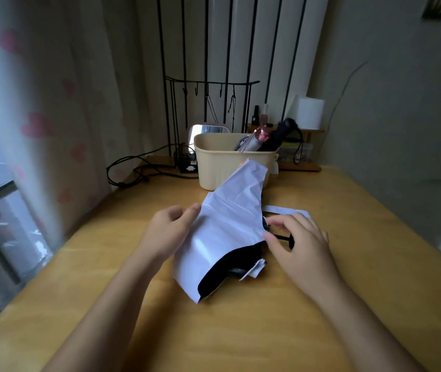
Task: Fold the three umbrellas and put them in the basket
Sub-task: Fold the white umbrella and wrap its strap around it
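— Where is the umbrella now?
— The white fabric umbrella with black lining lies on the yellow wooden table, near us, in front of the far beige plastic basket. Our left hand pinches its left edge and our right hand pinches the right edge.
— How will it handle?
— Light, soft and slippery cloth, we think. It is better to hold the stiff ribs.

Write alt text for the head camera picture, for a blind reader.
A left hand and right hand grip the edges of a white-and-black umbrella lying on a wooden table. Behind it, a beige basket holds two folded umbrellas.
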